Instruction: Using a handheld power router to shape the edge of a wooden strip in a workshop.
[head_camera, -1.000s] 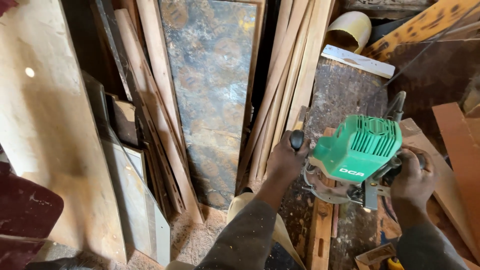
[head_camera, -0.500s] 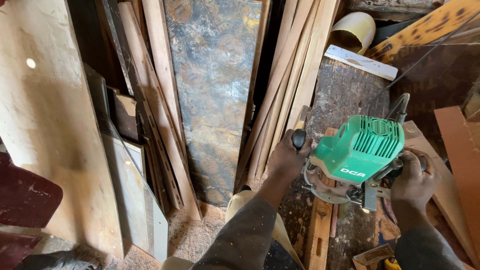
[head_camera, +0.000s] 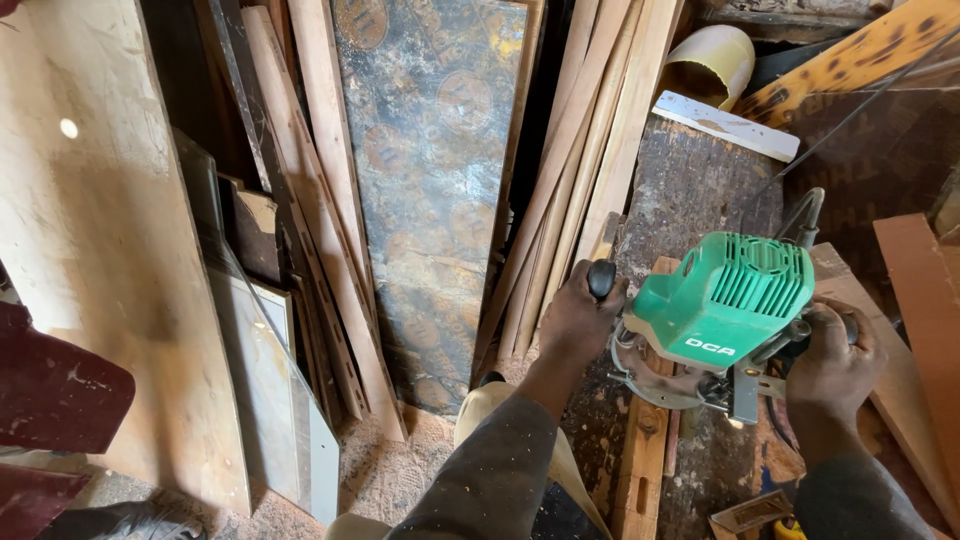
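A green electric wood router with a metal base stands on a narrow wooden strip laid on a dark, worn workbench. My left hand grips the router's black left handle. On the other side my right hand is wrapped around its right handle. A black power cord runs from the router's top toward the upper right. Both forearms wear grey sleeves.
Long wooden slats and a dark patterned board lean upright beyond the bench. A large plywood sheet leans at left. A cream pipe section and a white strip lie at the bench's far end. Sawdust covers the floor.
The router and both hands stay in the same grip. The tool has shifted slightly along the strip; the view has moved a little.
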